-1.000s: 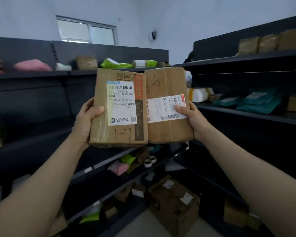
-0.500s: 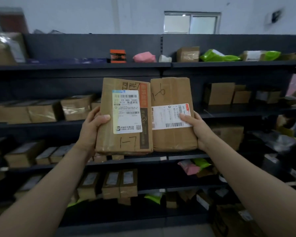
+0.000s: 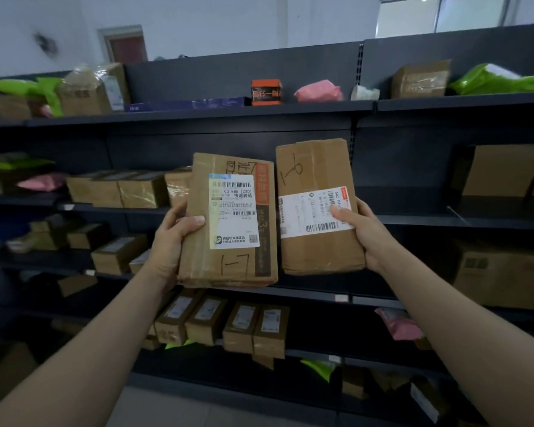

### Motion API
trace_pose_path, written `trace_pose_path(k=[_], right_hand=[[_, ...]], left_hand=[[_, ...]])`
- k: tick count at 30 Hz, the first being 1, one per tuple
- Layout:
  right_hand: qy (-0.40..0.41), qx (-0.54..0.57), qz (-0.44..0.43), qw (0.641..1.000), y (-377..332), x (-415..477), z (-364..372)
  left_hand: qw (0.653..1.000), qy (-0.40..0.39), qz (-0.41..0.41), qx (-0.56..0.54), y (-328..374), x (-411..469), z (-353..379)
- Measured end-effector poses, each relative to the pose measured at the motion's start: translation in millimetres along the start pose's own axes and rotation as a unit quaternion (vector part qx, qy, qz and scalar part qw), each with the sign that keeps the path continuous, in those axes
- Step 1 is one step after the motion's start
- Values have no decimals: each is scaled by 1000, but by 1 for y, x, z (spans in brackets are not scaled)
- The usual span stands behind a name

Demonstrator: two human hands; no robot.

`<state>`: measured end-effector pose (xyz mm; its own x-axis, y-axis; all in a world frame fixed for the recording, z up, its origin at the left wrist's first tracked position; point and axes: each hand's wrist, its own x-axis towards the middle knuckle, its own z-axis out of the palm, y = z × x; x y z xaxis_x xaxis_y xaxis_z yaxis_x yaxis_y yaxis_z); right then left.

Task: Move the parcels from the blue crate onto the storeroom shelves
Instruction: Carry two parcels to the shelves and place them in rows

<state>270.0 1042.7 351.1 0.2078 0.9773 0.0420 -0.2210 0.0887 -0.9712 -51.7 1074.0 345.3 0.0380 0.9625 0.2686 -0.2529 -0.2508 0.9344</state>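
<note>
Scene: a person stands facing dark storeroom shelves, both bare arms raised, one cardboard parcel in each hand.
Left hand: the left hand grips the left parcel by its left edge, thumb pressed flat on the front face, the other fingers wrapped behind and out of sight.
Left parcel: a brown box held upright, facing the camera, with a tall white shipping label, an orange printed strip down its right side and handwritten marks at top and bottom.
Right hand: the right hand clasps the right parcel by its right edge, thumb laid across the label, the remaining fingers closed around the back.
Right parcel: a brown taped box, also upright, held a little higher than the left one; the two sit just beside each other with a narrow gap between them.
Position: both parcels are in the air in front of the middle shelf levels, touching no shelf.
Top shelf: an orange box, a pink bag, a brown carton and green bags.
Middle shelf: a row of brown boxes behind the left hand.
Lower shelf: four small labelled boxes side by side below the held parcels; a pink bag lies to the right.
Crate: the blue crate is out of the shot.
</note>
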Motion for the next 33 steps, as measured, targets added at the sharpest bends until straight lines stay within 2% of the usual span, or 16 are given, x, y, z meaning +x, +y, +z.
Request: trace_pose_path(k=[9,21,33], right_hand=[[21,-12,10,1000,8,43,-3],[158,-38,-4,987,6,137,34],[166,-29,60,984,18,265,79]], left_hand=[[1000,24,-11,5,-19,38,-4],[1000,-29,-8,-1,-24,139,-33],[999,-19,-24,15,-38,205,-65]])
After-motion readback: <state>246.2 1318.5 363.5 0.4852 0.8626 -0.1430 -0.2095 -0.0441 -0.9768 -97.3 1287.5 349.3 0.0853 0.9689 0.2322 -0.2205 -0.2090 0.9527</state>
